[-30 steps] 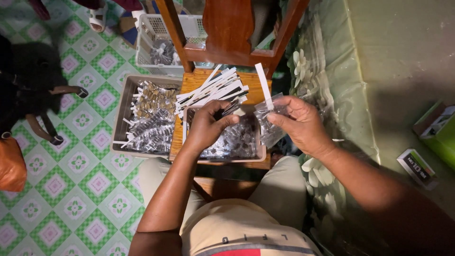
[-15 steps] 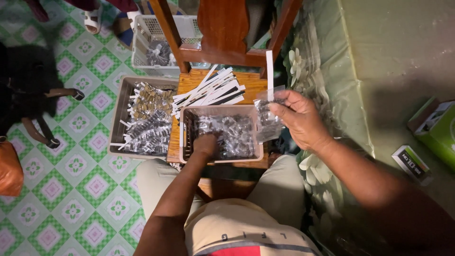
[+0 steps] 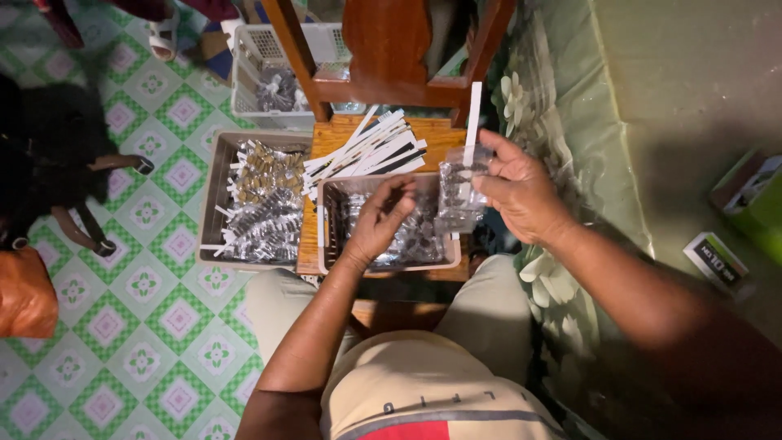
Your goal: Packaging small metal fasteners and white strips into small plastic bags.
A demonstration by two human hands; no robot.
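A wooden chair (image 3: 389, 49) stands at the top, a white basket (image 3: 273, 65) just left of it. A grey tray (image 3: 213, 179) of packets rests on the green-and-white tiled floor (image 3: 147, 342). An orange bag (image 3: 24, 293) lies at the left edge, a green box (image 3: 753, 200) at the right.

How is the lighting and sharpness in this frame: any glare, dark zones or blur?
Head view: dim and warm; glare off the clear packets in the grey tray; right forearm and left edge sink into shadow; left hand slightly motion-blurred; right hand sharper.
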